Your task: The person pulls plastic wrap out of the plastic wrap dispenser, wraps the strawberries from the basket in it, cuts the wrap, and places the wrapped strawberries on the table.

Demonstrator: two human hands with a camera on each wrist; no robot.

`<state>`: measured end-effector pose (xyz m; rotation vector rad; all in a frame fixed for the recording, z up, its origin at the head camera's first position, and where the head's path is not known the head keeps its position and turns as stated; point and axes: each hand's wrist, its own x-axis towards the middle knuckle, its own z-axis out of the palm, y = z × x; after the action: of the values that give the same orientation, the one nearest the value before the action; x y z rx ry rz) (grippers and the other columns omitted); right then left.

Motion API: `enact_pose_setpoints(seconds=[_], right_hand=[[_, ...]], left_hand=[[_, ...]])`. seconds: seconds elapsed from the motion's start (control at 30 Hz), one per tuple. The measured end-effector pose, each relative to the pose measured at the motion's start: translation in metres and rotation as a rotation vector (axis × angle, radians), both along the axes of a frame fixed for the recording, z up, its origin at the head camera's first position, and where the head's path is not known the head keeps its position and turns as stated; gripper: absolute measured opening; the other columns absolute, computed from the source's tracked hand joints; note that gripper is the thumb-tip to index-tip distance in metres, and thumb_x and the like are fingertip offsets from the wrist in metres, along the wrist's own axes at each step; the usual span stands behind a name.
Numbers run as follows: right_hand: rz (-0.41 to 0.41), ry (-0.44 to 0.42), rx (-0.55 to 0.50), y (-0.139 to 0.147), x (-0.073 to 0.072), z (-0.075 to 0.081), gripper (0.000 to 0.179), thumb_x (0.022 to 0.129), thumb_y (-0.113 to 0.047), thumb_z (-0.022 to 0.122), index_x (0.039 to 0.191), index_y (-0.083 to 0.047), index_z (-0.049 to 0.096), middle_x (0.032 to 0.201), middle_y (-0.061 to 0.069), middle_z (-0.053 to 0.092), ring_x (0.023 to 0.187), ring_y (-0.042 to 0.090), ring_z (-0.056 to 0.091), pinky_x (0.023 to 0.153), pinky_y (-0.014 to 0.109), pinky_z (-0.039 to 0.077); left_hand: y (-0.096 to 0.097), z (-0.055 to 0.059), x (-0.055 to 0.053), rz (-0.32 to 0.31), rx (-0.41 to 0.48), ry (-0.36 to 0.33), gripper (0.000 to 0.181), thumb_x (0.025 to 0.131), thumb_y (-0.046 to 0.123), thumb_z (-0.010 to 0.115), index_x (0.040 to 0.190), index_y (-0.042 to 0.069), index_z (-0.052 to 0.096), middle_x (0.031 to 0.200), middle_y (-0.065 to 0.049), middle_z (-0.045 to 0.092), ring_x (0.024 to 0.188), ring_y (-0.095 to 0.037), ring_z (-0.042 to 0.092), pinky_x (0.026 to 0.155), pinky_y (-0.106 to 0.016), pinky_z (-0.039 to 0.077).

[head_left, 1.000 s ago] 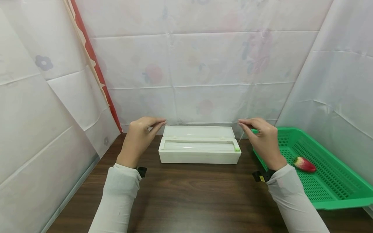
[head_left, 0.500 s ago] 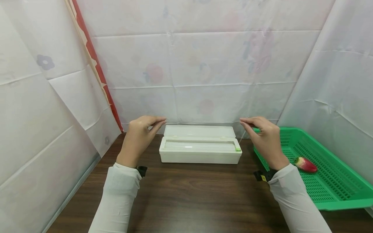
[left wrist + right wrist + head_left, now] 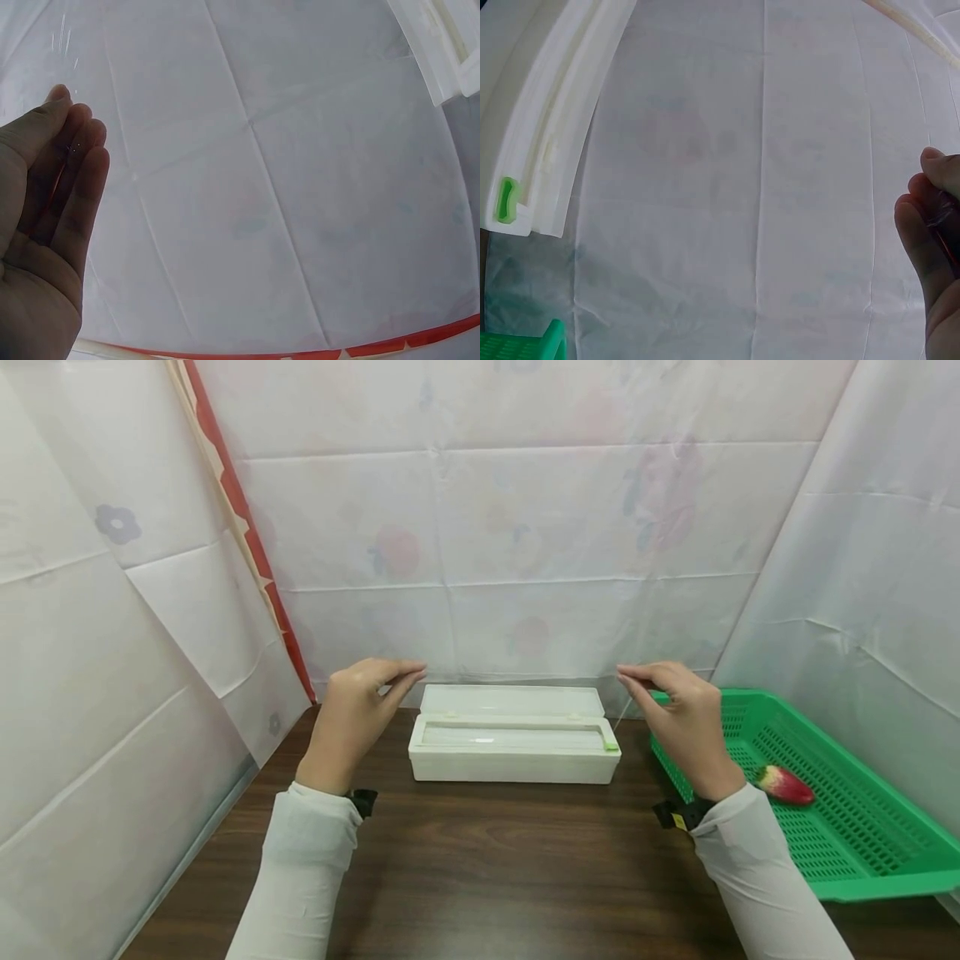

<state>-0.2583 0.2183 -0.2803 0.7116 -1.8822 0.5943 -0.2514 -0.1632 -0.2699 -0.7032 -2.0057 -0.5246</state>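
A long white cling film dispenser (image 3: 513, 768) stands on the table with its lid (image 3: 512, 700) raised at the back. A small green slide cutter (image 3: 611, 747) sits at its right end. Clear cling film (image 3: 622, 712) stretches up from the box, seen mostly as a thin edge line at the right. Above and left of the box, my left hand (image 3: 352, 718) pinches one corner of the film; glints on it show in the left wrist view. My right hand (image 3: 681, 722) pinches the other corner, level with the left, with a crinkle of film inside the fingers.
A green perforated basket (image 3: 873, 793) stands at the right, partly behind my right arm, with a red and cream fruit-like object (image 3: 784, 783) inside. White printed sheeting (image 3: 525, 552) hangs behind and at both sides of the dark wooden table (image 3: 510, 868).
Almost nothing differs. Both hands stay raised with the film between them; the right hand has drifted very slightly to the right.
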Motion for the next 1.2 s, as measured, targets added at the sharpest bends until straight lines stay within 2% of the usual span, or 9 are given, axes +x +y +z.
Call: enact_pose_setpoints(seconds=[0.27, 0.53, 0.87, 1.2], right_hand=[[-0.011, 0.0, -0.004, 0.001, 0.002, 0.0, 0.023, 0.08, -0.01, 0.073, 0.102, -0.014, 0.073, 0.088, 0.004, 0.072, 0.078, 0.011, 0.061, 0.066, 0.024, 0.051], [-0.002, -0.005, -0.001, 0.001, 0.006, 0.003, 0.023, 0.079, -0.01, 0.073, 0.102, -0.014, 0.073, 0.087, 0.004, 0.072, 0.079, 0.01, 0.061, 0.063, 0.027, 0.05], [-0.008, -0.015, -0.005, 0.002, 0.008, 0.004, 0.027, 0.076, -0.008, 0.075, 0.102, -0.015, 0.073, 0.088, 0.003, 0.071, 0.079, 0.01, 0.061, 0.068, 0.017, 0.049], [0.013, -0.008, -0.008, 0.003, 0.011, 0.006, 0.024, 0.078, -0.01, 0.074, 0.102, -0.015, 0.073, 0.089, 0.003, 0.072, 0.081, 0.01, 0.061, 0.071, 0.012, 0.046]], left_hand=[[0.0, 0.002, 0.004, -0.004, 0.002, 0.006, 0.019, 0.084, 0.02, 0.068, 0.101, 0.013, 0.073, 0.087, -0.005, 0.073, 0.079, -0.011, 0.063, 0.066, -0.036, 0.057], [0.0, 0.003, 0.007, -0.006, 0.007, 0.012, 0.019, 0.086, 0.02, 0.067, 0.102, 0.014, 0.074, 0.088, -0.004, 0.073, 0.079, -0.011, 0.064, 0.066, -0.036, 0.058], [-0.002, 0.004, 0.011, 0.004, -0.013, 0.003, 0.021, 0.085, 0.023, 0.068, 0.104, 0.015, 0.073, 0.089, -0.003, 0.073, 0.081, -0.008, 0.063, 0.069, -0.033, 0.058], [-0.002, 0.008, 0.014, -0.047, 0.007, 0.018, 0.02, 0.084, 0.019, 0.068, 0.103, 0.014, 0.073, 0.089, -0.004, 0.073, 0.081, -0.01, 0.063, 0.068, -0.037, 0.058]])
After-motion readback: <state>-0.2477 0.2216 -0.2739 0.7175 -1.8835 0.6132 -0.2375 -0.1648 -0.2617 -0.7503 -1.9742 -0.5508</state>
